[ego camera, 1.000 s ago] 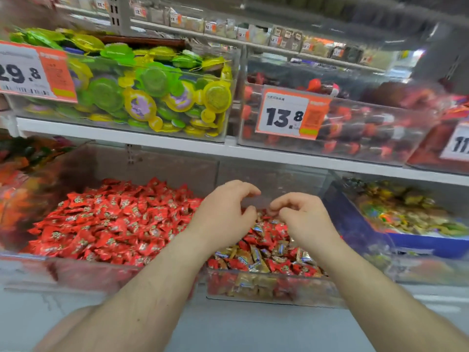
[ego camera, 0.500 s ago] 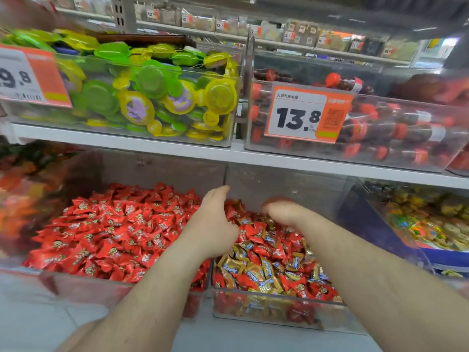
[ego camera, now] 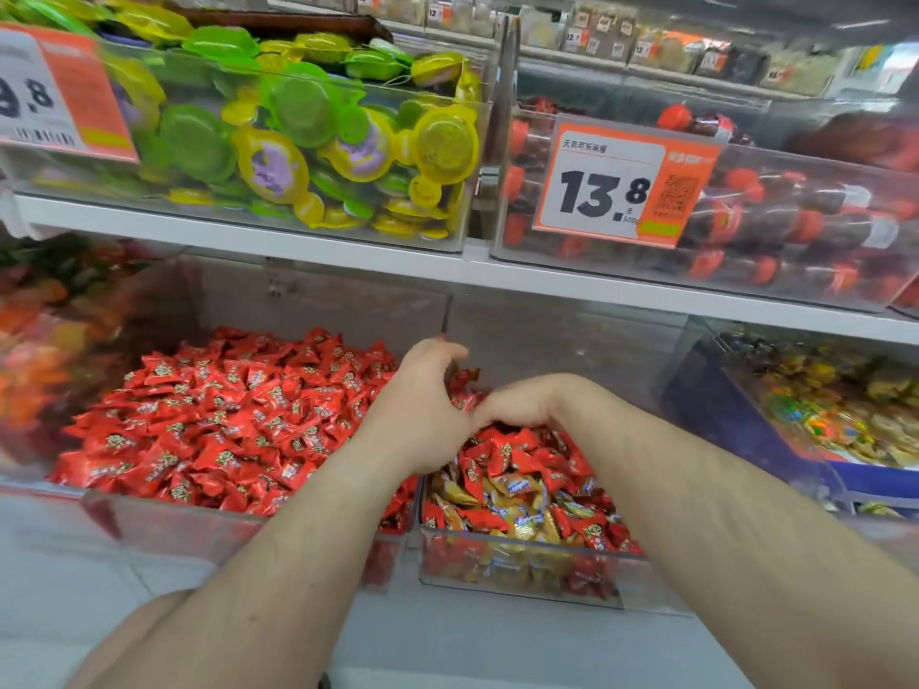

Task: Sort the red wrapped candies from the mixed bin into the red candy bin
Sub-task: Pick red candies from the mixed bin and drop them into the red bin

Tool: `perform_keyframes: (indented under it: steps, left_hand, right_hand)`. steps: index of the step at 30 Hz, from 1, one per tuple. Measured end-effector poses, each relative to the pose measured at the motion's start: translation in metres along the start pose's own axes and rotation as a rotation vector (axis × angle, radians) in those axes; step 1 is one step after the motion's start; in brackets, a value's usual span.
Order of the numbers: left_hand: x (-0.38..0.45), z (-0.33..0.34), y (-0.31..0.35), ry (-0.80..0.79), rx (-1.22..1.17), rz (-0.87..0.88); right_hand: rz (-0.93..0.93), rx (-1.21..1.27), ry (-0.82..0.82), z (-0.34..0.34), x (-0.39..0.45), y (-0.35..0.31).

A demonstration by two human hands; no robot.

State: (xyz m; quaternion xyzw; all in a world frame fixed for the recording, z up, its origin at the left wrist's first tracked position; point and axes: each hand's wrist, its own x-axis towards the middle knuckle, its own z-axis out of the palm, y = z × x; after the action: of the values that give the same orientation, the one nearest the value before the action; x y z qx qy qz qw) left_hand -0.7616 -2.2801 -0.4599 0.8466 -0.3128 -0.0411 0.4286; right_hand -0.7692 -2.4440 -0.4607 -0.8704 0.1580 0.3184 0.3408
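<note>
Both hands dig into the mixed bin [ego camera: 517,564]: left hand [ego camera: 422,395] curled, right hand [ego camera: 517,405] knuckles-up, grips hidden, can't tell; red candy bin [ego camera: 238,524] just left.

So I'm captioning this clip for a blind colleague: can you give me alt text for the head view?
Two bare hands, left hand and right hand, reach together into the back of a clear mixed bin of red and gold wrapped candies. Left of it sits the red candy bin, heaped with red wrapped candies. A shelf above holds bins and a 13.8 price tag.
</note>
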Motion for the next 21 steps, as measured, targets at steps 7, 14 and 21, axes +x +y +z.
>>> perform_keyframes:
  steps: [7, 14, 21]
  left_hand:
    - [0.001, 0.002, 0.009, -0.037, 0.237, -0.026]
    - [-0.001, 0.011, 0.024, 0.125, 0.598, 0.091]
    - [-0.005, 0.043, 0.047, 0.069, 0.273, 0.299]
  right_hand:
    - [-0.076, -0.326, 0.163, 0.007, -0.048, 0.036]
    - [-0.115, -0.507, 0.475, 0.007, -0.093, 0.078]
    - [-0.051, -0.407, 0.706, 0.010, -0.121, 0.120]
